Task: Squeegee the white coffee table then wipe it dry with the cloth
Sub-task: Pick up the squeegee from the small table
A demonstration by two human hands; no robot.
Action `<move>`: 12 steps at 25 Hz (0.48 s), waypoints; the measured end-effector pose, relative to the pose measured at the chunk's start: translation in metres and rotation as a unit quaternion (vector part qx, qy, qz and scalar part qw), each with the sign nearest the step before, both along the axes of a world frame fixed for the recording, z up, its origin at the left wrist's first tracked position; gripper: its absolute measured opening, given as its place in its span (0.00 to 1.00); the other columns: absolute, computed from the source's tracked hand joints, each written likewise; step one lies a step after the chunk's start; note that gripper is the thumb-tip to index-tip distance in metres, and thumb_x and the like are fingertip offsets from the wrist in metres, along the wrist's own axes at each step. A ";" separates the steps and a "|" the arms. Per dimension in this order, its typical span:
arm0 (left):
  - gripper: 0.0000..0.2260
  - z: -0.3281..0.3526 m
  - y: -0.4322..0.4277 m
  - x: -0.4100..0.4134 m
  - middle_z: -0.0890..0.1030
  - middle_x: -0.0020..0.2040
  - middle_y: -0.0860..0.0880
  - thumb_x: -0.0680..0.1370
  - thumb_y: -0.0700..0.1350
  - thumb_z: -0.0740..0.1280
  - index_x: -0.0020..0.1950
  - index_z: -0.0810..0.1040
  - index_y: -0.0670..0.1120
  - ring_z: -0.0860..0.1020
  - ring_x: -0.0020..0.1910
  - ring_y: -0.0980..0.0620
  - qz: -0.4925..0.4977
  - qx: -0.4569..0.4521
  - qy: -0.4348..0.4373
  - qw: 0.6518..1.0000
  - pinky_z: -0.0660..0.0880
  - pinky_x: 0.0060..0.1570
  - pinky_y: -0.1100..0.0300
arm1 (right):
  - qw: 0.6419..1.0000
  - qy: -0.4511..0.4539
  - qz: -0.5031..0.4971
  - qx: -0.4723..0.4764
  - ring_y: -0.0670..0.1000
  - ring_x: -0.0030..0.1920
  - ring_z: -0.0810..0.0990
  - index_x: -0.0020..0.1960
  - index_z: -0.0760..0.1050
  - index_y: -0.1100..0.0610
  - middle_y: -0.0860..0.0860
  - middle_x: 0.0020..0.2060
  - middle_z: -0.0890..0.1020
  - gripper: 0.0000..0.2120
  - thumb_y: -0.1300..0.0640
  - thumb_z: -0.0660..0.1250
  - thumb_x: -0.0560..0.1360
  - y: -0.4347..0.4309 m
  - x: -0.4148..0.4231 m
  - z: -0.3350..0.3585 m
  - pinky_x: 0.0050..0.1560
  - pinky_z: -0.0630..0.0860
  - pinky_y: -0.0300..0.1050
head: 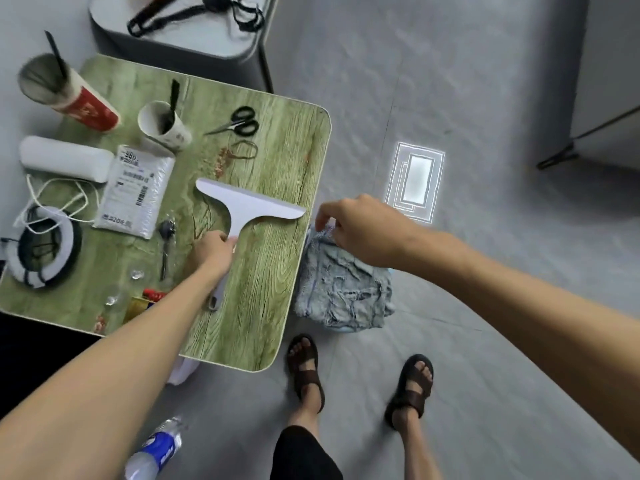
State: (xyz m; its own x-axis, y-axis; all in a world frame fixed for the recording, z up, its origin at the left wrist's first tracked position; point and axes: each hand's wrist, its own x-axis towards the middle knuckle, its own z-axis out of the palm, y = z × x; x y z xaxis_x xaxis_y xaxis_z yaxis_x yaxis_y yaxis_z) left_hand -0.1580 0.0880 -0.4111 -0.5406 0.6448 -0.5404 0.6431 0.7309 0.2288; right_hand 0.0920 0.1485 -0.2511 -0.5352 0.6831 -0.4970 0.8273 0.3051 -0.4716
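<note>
A: OK, where do we stand?

B: Our left hand (214,250) has its fingers clamped round the handle of the squeegee (242,209). Blade end lies on the surface (273,271), pointing away from us, near the right edge. Note the top reads as green wood grain here, not white.

A: And the cloth?

B: The cloth (341,292) hangs off the right edge of the surface, crumpled, blue-grey. Our right hand (360,230) pinches its top corner, fingers together on the fabric.

A: Handling?

B: We judge the squeegee light and stiff: plastic, T-shaped. Grip on the handle just under the head gives the best blade control. We can't see the rubber edge from here. The cloth looks soft, limp and frayed; a corner pinch will just drag it, so we should bunch it into the palm before wiping.

A: Obstacles?

B: The left half of the surface is crowded: scissors (239,123), a paper cup (164,124), a red cup (69,95), a white packet (135,192), a cord reel (45,247). Only the right strip is free for a stroke.

A: Progress?

B: Early, we'd say. No visible water streaks either way.
</note>
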 end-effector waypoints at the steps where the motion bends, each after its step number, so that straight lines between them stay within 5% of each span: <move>1: 0.11 -0.002 0.001 0.000 0.82 0.48 0.40 0.79 0.49 0.64 0.44 0.77 0.41 0.77 0.43 0.42 -0.018 -0.006 0.007 1.000 0.68 0.37 0.57 | 1.000 -0.003 -0.009 -0.011 0.57 0.40 0.77 0.58 0.77 0.49 0.52 0.37 0.75 0.19 0.66 0.58 0.74 0.001 0.005 -0.005 0.44 0.78 0.51; 5: 0.10 0.014 0.014 0.016 0.80 0.39 0.44 0.78 0.48 0.67 0.41 0.75 0.42 0.76 0.36 0.46 -0.061 -0.039 -0.025 0.997 0.67 0.35 0.59 | 0.998 0.001 -0.042 -0.039 0.52 0.36 0.78 0.57 0.77 0.52 0.52 0.38 0.80 0.16 0.66 0.60 0.75 0.008 0.028 -0.001 0.38 0.76 0.47; 9: 0.05 0.096 0.038 0.072 0.80 0.37 0.45 0.77 0.42 0.67 0.44 0.77 0.40 0.71 0.24 0.57 0.052 0.010 -0.314 0.948 0.66 0.24 0.66 | 0.997 -0.010 -0.070 -0.032 0.50 0.33 0.76 0.57 0.78 0.51 0.49 0.32 0.75 0.18 0.68 0.58 0.74 0.012 0.076 0.041 0.36 0.75 0.48; 12: 0.05 0.193 0.061 0.144 0.81 0.37 0.45 0.77 0.39 0.67 0.42 0.76 0.41 0.69 0.20 0.59 0.083 0.083 -0.417 0.901 0.64 0.20 0.68 | 0.996 -0.006 -0.089 -0.024 0.55 0.37 0.78 0.56 0.78 0.50 0.47 0.30 0.74 0.15 0.63 0.59 0.76 0.006 0.131 0.101 0.38 0.73 0.47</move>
